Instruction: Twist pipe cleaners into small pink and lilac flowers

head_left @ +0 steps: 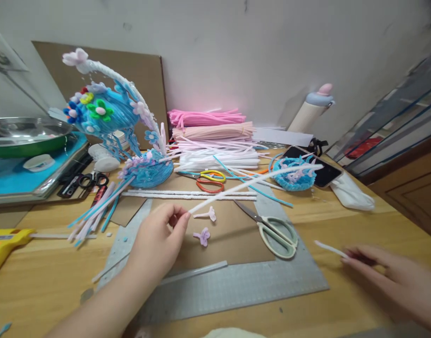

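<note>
My left hand (166,230) pinches one end of a long white pipe cleaner (236,190), which slants up to the right over the cutting mat. At the right, my right hand (384,272), slightly blurred, is closed on a white pipe cleaner whose short end (330,249) sticks out to the left. Two small lilac pipe-cleaner flowers (203,237) lie on brown cardboard (233,239) beside my left hand. Green-handled scissors (277,234) rest between my hands, partly on the cardboard.
A grey cutting mat (243,291) lies under the cardboard. Behind it are bundles of pink and white pipe cleaners (215,159) and orange-yellow-handled pliers (211,180). A blue flowered pipe-cleaner sculpture (113,110) stands left, a yellow glue gun (7,244) nearer, and a phone (328,171) right.
</note>
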A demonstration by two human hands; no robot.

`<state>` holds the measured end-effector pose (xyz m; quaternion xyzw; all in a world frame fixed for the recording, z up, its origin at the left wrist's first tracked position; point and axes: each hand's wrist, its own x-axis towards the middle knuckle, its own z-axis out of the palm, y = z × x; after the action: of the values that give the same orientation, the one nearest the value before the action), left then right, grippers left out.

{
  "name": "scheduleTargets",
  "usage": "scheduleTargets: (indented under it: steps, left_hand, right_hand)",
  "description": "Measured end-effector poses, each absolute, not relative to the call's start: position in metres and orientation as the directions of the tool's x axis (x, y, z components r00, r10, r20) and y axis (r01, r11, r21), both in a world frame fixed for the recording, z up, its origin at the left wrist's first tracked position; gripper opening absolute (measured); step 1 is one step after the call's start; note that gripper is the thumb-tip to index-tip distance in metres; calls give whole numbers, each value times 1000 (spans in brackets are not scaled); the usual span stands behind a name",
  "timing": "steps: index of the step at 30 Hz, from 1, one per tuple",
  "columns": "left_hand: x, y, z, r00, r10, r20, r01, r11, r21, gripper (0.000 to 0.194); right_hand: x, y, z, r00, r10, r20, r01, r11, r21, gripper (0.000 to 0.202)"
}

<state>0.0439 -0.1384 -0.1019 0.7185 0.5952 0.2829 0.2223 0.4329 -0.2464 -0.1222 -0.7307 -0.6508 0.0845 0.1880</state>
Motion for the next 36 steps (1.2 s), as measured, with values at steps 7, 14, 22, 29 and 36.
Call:
scheduleTargets:
  steps: [7, 14, 22, 29, 36]
  left_hand:
    - [55, -84, -100, 60, 965, 255, 729, -217, 649, 26]
    - [72, -149, -77, 382, 923, 42, 181, -120, 976, 21]
    - [46, -165, -80, 248, 895, 372, 485, -447, 752, 10]
    - [45, -165, -96, 437, 850, 292, 622, -521, 585, 12]
    - [51, -174, -111, 529, 816, 231, 543, -535, 647, 13]
  right_hand:
    - [335, -207, -97, -264, 956, 131, 759, 290, -583, 14]
    - [257, -180, -84, -334, 925, -180, -24, -200, -980, 18]
    - [240, -172, -78, -333, 938, -100, 138, -56, -989, 13]
    - [248, -175, -85, -382, 909, 166, 604, 381, -700, 13]
    - [243, -179, -101, -528, 808, 262, 549, 560, -621, 16]
